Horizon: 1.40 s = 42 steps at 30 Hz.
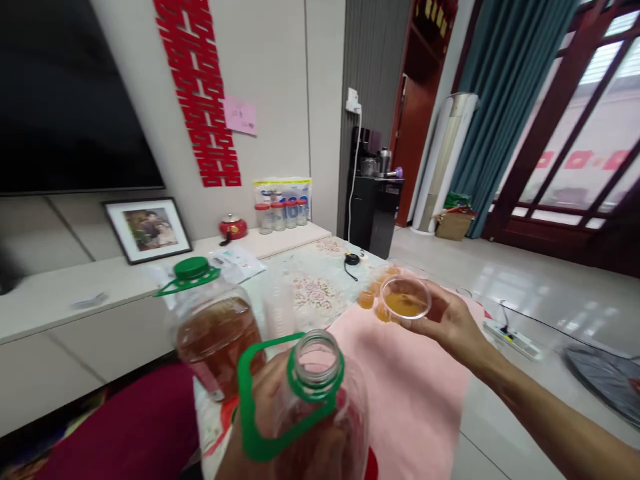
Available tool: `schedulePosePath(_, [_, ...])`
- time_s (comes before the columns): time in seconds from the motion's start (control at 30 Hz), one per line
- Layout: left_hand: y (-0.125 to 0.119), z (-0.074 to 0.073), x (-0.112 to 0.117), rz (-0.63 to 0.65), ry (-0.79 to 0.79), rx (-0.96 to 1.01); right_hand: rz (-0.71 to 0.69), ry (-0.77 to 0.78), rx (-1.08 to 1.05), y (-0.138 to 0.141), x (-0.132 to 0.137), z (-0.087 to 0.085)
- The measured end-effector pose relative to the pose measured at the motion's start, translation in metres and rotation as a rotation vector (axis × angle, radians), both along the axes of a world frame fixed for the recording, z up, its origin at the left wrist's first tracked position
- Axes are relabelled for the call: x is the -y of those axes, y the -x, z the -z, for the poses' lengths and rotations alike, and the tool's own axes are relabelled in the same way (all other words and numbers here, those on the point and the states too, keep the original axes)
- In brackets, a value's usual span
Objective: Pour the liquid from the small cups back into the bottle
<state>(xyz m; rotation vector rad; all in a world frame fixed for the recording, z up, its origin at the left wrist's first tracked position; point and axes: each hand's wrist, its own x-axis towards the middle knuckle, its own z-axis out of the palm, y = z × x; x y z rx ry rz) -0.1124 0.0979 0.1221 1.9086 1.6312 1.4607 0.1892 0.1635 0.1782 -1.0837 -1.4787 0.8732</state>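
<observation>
Head view: a pink cloth (pixel 400 393) covers the near table, likely against drips, with a capped jug (pixel 215 333) of amber liquid at its left. Nearest, the left hand (pixel 229 460) is closed around the uncapped jug (pixel 320 400), whose neck tips forward. The right hand (pixel 450 327) pinches a small cup (pixel 405 300) of amber liquid in its fingers, held level just beyond the jug's mouth.

Dark TV (pixel 65 93) on pale wall (pixel 270 67), white cabinet (pixel 60 300) below, glossy floor (pixel 525 280), teal curtain (pixel 505 100), bright windows (pixel 590 147).
</observation>
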Motion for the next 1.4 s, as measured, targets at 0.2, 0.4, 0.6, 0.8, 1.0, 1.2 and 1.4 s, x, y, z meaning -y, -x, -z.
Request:
schedulePosePath(0.2, [-0.014,-0.009,0.011,0.013,-0.080,-0.021,-0.163,-0.249,0.218,0.049,-0.003,-0.041])
schedulePosePath(0.4, [-0.012,-0.007,0.011,0.154,-0.027,-0.055,-0.196,-0.437,0.425,0.072,0.000,-0.072])
schedulePosePath(0.6, [-0.010,-0.004,0.011,0.085,-0.011,-0.132,-0.205,-0.608,0.560,0.077,0.004,-0.084])
schedulePosePath(0.8, [-0.011,-0.008,0.010,0.134,-0.013,-0.115,-0.228,-0.764,0.655,0.077,0.003,-0.088])
schedulePosePath(1.0, [-0.009,-0.006,0.010,0.090,-0.049,-0.136,-0.233,-0.867,0.679,0.079,0.004,-0.093])
schedulePosePath(1.2, [-0.008,-0.003,0.008,0.101,-0.049,-0.161,-0.265,-0.904,0.690,0.080,0.004,-0.096])
schedulePosePath(1.4, [-0.010,-0.001,0.009,0.081,-0.051,-0.147,-0.282,-0.951,0.710,0.080,0.004,-0.099])
